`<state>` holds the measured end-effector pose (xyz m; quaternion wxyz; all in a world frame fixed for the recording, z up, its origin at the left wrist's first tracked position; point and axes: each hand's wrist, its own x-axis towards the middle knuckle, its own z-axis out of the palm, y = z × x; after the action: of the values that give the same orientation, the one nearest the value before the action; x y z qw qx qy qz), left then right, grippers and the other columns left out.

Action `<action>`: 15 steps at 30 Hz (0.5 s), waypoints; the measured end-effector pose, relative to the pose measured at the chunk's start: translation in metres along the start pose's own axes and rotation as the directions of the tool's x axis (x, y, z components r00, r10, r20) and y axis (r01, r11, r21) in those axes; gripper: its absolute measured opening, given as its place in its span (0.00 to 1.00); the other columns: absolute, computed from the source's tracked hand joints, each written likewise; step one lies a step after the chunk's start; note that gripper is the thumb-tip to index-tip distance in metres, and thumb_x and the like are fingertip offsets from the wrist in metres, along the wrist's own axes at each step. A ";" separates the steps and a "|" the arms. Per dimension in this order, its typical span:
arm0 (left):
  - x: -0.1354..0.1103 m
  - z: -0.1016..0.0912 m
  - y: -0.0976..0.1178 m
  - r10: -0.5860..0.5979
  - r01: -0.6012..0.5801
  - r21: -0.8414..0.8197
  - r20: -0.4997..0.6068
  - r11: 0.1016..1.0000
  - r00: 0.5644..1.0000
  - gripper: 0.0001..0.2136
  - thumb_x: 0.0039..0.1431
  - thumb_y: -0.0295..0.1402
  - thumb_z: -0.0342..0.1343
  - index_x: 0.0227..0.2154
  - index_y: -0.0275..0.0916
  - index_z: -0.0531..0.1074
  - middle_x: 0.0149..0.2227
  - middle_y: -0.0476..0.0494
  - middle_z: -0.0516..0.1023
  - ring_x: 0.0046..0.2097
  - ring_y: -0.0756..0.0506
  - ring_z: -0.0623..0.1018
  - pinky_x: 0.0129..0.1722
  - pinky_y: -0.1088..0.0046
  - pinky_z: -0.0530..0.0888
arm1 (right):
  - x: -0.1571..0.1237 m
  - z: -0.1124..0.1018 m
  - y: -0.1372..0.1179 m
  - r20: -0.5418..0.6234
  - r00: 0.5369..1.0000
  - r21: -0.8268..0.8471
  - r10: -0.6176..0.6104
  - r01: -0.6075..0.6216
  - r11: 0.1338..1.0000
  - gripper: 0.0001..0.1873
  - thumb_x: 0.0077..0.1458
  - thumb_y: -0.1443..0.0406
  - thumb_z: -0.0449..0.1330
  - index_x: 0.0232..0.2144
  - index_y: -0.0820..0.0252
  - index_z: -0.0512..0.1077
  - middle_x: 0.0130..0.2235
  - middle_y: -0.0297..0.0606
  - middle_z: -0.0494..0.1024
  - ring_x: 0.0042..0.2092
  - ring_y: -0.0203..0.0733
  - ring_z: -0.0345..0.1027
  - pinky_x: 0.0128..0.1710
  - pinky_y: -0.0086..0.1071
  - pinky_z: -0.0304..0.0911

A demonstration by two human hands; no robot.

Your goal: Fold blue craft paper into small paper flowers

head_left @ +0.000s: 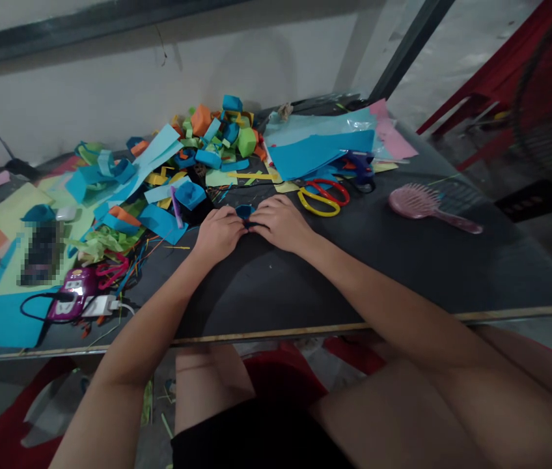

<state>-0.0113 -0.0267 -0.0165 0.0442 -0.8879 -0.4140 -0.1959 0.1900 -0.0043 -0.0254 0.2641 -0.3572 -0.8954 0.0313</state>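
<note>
My left hand (218,232) and my right hand (280,223) meet at the middle of the dark table (403,273). Both have their fingers curled and pinch a small folded piece of blue paper (245,211) between them. The paper rests on or just above the tabletop, and most of it is hidden by my fingers. Right behind my hands lies a heap of folded paper cubes and scraps (207,140) in blue, green, orange and yellow.
Yellow-and-red scissors (322,197) lie just right of my hands, blue paper sheets (319,150) behind them. A pink hairbrush (427,205) sits further right. At the left are a purple device (71,293) with a white charger and cable, plus green and blue sheets. The table's front edge runs above my knees.
</note>
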 end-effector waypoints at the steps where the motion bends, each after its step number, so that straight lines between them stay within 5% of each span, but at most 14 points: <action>1: 0.000 0.000 0.000 0.006 -0.006 0.002 -0.006 1.000 1.000 0.10 0.65 0.34 0.54 0.34 0.39 0.80 0.39 0.44 0.83 0.50 0.41 0.75 0.45 0.62 0.69 | 0.000 0.000 0.000 0.001 1.000 0.000 0.000 0.000 1.000 0.11 0.61 0.64 0.58 0.36 0.53 0.82 0.38 0.39 0.82 0.46 0.47 0.67 0.53 0.46 0.52; 9: 0.000 0.003 -0.001 0.008 -0.008 0.006 -0.014 1.000 1.000 0.08 0.64 0.36 0.56 0.36 0.39 0.80 0.39 0.43 0.83 0.51 0.41 0.74 0.47 0.61 0.69 | 0.000 0.002 -0.001 -0.018 1.000 0.027 0.009 -0.008 1.000 0.13 0.61 0.65 0.57 0.33 0.54 0.82 0.33 0.40 0.80 0.44 0.47 0.67 0.52 0.47 0.53; 15: 0.002 0.013 -0.011 -0.069 0.068 -0.013 -0.088 0.998 0.994 0.09 0.64 0.35 0.55 0.35 0.39 0.80 0.38 0.42 0.83 0.49 0.39 0.75 0.45 0.60 0.71 | -0.004 0.005 -0.002 -0.066 0.996 0.033 0.061 -0.059 0.998 0.17 0.62 0.63 0.56 0.50 0.58 0.76 0.50 0.44 0.79 0.54 0.51 0.66 0.56 0.47 0.57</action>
<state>-0.0143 -0.0152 -0.0282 0.0514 -0.8637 -0.4410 -0.2386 0.1891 -0.0076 -0.0313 0.2984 -0.3805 -0.8743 0.0412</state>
